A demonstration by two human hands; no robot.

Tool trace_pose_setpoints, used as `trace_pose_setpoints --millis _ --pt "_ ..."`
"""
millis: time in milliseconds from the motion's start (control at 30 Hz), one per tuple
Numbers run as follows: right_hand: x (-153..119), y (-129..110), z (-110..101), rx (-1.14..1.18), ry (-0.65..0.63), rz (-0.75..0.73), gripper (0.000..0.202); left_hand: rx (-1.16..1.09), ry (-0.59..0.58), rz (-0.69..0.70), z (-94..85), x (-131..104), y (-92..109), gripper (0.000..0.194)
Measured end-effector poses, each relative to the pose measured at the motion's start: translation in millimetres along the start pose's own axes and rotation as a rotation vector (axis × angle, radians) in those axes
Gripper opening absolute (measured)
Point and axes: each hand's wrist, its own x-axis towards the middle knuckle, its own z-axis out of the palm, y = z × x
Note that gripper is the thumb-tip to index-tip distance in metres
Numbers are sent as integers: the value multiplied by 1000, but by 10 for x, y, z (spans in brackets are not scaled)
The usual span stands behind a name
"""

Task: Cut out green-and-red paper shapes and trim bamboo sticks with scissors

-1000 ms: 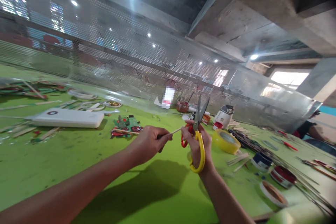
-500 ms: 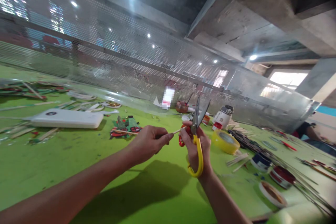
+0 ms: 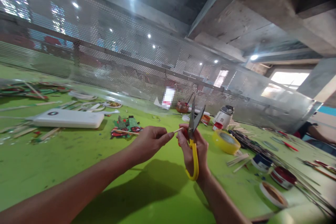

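My left hand (image 3: 152,141) pinches a thin pale wooden stick (image 3: 178,130) between thumb and fingertips; a longer piece shows on the other side of the hand, over the painted scraps (image 3: 127,126). My right hand (image 3: 195,147) is closed around a pair of scissors (image 3: 193,143) with one yellow handle loop and a red part by the fingers. The blades point up and stand apart, with nothing between them. The stick's free end reaches the right thumb and fingertips; whether they grip it I cannot tell.
On the green table, a white power bank (image 3: 68,118) lies left on several sticks. At right are a yellow tape roll (image 3: 226,142), a white bottle (image 3: 224,116), a blue paint jar (image 3: 261,162), a red paint jar (image 3: 283,177) and a lid (image 3: 273,195). A clear sheet (image 3: 126,73) stands behind.
My right hand has shifted slightly left with the scissors, closer to my left hand. Less of the stick shows between the hands. My left hand is almost still.
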Motion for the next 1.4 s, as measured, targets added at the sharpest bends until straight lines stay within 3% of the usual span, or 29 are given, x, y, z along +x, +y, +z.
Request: trace_pose_setpoints --millis 333,500,867,1067,1267,1400 --pt "-13 61 17 -27 -5 -28 17 15 -12 42 17 -31 2 37" --pt "-26 92 12 -64 -9 -52 20 80 56 69 -2 -9 -6 38" --pt "-11 83 20 -89 -15 -48 25 2 53 6 -9 4 6 38" --pt "20 178 17 -231 -100 78 34 -112 236 47 -94 26 0 34" --pt "28 274 75 -280 -104 279 29 20 306 162 -120 -39 19 34" --pt "30 256 85 -275 -94 281 28 186 352 211 -107 -64 33 35"
